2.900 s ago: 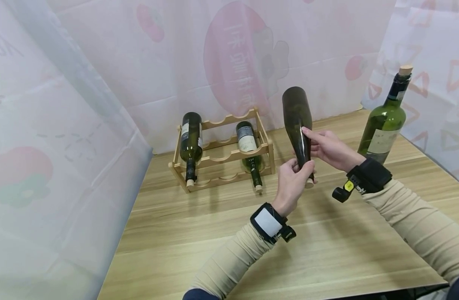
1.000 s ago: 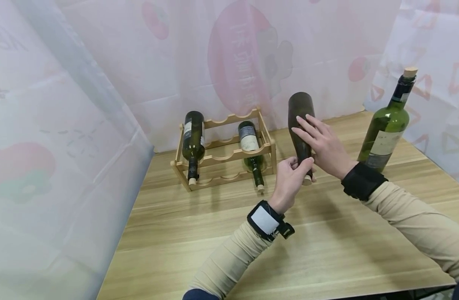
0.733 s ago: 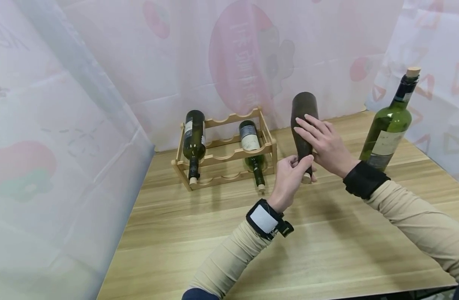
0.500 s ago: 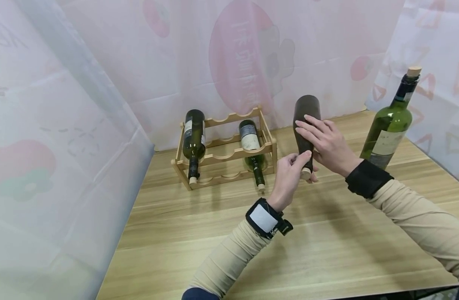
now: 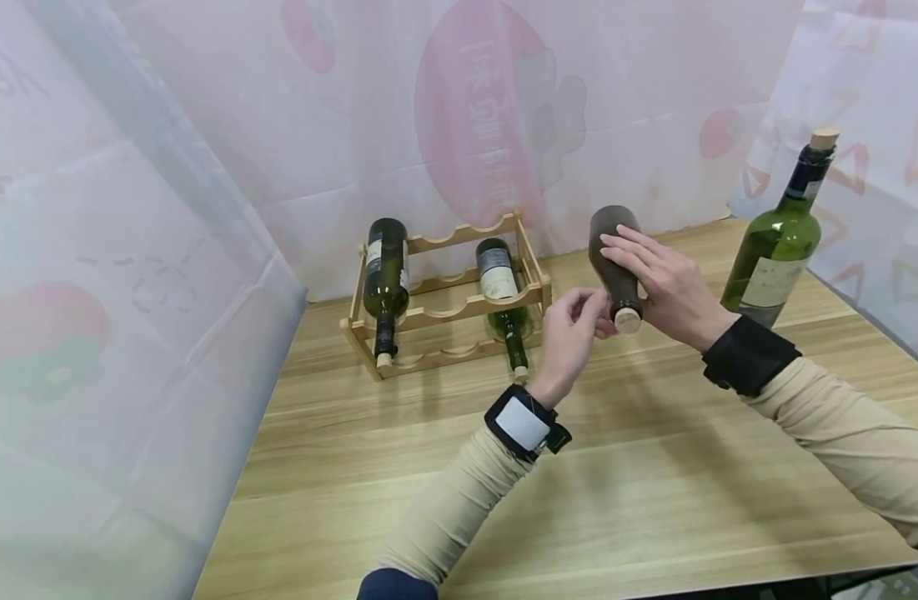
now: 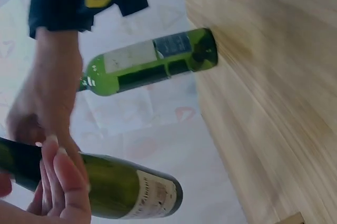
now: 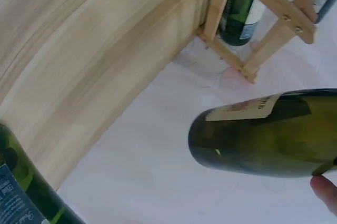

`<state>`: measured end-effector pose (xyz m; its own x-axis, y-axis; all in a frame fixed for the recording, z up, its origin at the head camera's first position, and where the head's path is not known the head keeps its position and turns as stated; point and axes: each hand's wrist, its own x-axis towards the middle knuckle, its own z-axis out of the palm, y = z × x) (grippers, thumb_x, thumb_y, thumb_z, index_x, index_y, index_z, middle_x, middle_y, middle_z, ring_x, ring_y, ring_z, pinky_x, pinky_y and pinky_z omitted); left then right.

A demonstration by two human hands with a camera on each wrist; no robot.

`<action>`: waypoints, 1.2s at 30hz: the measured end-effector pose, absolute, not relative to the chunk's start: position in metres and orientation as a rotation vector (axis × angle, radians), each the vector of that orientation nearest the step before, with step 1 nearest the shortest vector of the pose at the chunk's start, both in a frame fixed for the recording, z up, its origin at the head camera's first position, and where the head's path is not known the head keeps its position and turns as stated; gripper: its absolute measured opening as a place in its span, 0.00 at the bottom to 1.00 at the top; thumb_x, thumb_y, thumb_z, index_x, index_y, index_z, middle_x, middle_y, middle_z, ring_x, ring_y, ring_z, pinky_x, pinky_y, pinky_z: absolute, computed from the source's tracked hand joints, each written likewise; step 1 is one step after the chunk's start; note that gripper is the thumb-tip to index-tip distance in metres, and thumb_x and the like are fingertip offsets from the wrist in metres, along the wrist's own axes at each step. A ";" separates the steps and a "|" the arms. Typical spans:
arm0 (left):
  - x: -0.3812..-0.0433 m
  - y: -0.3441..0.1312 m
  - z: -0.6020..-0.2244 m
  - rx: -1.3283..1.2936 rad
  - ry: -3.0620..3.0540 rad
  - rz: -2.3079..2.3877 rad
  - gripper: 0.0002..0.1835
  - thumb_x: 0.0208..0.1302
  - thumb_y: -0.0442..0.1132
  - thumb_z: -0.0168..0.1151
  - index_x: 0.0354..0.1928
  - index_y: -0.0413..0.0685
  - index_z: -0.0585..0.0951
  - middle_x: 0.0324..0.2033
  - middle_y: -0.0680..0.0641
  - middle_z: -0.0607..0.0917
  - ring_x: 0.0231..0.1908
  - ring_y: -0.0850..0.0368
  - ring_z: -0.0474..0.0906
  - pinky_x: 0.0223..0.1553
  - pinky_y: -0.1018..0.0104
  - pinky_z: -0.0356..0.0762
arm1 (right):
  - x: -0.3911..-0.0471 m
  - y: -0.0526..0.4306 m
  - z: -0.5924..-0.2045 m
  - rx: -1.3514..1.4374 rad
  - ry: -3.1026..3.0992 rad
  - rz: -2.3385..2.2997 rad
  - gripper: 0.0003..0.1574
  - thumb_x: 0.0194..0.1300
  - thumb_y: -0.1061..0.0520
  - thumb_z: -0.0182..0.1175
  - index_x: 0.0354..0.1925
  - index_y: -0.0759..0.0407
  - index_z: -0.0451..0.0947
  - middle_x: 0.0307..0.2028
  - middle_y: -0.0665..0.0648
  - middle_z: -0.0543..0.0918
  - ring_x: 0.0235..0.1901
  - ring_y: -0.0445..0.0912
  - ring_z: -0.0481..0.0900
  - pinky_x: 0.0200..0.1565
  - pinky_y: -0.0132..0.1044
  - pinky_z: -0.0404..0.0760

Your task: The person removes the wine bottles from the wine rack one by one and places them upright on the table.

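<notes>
My right hand holds a dark wine bottle above the table, its fingers laid over the body. The bottle tilts with its corked neck towards me and its base towards the back. Just left of the neck is my left hand, fingers loosely bent and apart from the bottle in the head view. In the left wrist view the left fingers overlap the bottle, whose pale label shows near the base. The right wrist view shows the bottle's body and one fingertip beneath it.
A wooden wine rack stands at the back of the table. One corked bottle lies on its upper tier, another lower at the right. A green bottle stands upright at the right. Printed curtains hang behind.
The bottle has tipped, so its cork faces me more. My left hand has let go of the neck and shifted left. Earlier, the right hand moved from the bottle's side to over its body.
</notes>
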<state>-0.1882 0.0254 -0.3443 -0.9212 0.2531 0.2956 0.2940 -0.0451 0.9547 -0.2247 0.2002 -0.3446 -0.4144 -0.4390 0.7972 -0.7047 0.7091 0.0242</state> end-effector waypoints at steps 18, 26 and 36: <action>-0.245 0.039 -0.368 -0.685 -2.422 -1.464 0.42 0.58 0.36 0.68 0.72 0.45 0.59 0.69 0.44 0.66 0.68 0.51 0.65 0.62 0.62 0.72 | -0.212 0.203 -0.321 0.787 -2.083 0.712 0.40 0.44 0.65 0.76 0.57 0.63 0.75 0.55 0.65 0.81 0.52 0.59 0.81 0.57 0.25 0.72; -0.254 0.045 -0.370 -0.715 -2.369 -1.432 0.42 0.56 0.37 0.71 0.71 0.45 0.60 0.67 0.45 0.70 0.67 0.53 0.68 0.66 0.65 0.67 | -0.212 0.206 -0.302 0.872 -2.043 0.911 0.37 0.40 0.75 0.74 0.53 0.69 0.76 0.47 0.66 0.84 0.43 0.38 0.83 0.46 0.16 0.74; -0.260 0.046 -0.379 -0.766 -2.361 -1.325 0.42 0.53 0.40 0.74 0.69 0.48 0.63 0.64 0.47 0.73 0.63 0.54 0.71 0.64 0.64 0.70 | -0.211 0.220 -0.284 0.714 -2.189 1.180 0.29 0.52 0.71 0.68 0.54 0.64 0.75 0.48 0.50 0.84 0.43 0.28 0.80 0.38 0.20 0.79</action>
<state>-0.2597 0.0456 -0.3792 -0.8021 0.2931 0.5203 0.5968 0.4240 0.6812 -0.2115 0.2202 -0.2838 -0.7094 -0.1919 0.6782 -0.6720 0.4743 -0.5687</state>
